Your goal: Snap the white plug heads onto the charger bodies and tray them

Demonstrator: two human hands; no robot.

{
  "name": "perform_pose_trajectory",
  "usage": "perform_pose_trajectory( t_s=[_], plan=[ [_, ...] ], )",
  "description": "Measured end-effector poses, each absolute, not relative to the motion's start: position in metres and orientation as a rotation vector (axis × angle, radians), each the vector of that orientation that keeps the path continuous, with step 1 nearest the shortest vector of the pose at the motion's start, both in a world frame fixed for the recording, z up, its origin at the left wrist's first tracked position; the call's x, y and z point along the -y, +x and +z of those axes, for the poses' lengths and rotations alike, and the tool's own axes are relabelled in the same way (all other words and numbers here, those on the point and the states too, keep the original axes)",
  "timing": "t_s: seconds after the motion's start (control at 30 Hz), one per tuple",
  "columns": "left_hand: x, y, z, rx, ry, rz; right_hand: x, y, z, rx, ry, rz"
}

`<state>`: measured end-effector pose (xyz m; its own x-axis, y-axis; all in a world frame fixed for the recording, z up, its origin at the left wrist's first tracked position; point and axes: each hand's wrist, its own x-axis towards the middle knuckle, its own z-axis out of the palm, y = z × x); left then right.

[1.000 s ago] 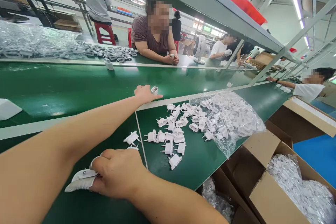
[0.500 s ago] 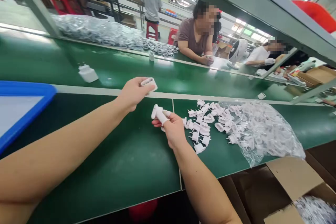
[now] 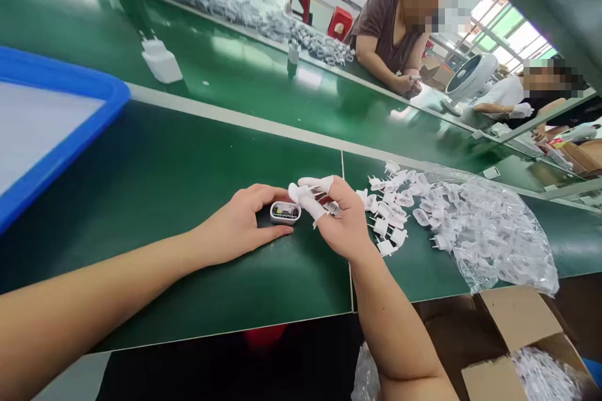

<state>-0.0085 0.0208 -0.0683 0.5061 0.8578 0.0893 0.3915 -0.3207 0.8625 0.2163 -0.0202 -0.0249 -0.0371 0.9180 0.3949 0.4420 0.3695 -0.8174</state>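
Note:
My left hand (image 3: 237,225) grips a white charger housing (image 3: 285,220) between thumb and fingers, low at the green bench top. The housing's oval mouth faces up and electronic parts show inside. Right beside it, my right hand (image 3: 345,220), with white finger cots on thumb and fingers, pinches a white two-pin plug cap (image 3: 295,192). The cap is at the housing's upper right edge; I cannot tell whether they touch. Loose plug caps (image 3: 388,216) lie heaped just beyond my right hand, partly hidden by it.
A clear plastic bag (image 3: 505,232) of caps lies at the right. A blue-rimmed tray (image 3: 110,91) is at the left. One assembled charger (image 3: 161,61) stands on the far strip (image 3: 226,69). An open carton (image 3: 522,319) sits below the bench edge. Co-workers (image 3: 388,34) sit opposite.
My left hand has come down and right with the housing, bringing it to the bench. My right hand has shifted right and turned, bringing the cap beside the housing. The view has tilted.

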Motion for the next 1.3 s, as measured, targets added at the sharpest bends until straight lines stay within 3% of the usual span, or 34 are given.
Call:
perform_pose_trajectory(
  t_s=[0.13, 0.33, 1.3],
  plan=[
    [-0.024, -0.011, -0.07, -0.967, 1.898, 0.749, 0.031, 0.216, -0.023, 2.019, -1.228, 0.262],
    [-0.027, -0.009, -0.077, -0.906, 1.945, 0.833, 0.036, 0.205, -0.021, 2.184, -1.18, -0.006],
    [-0.027, -0.005, -0.072, -0.888, 1.945, 0.836, 0.031, 0.2, -0.03, 2.028, -1.092, -0.031]
  ],
)
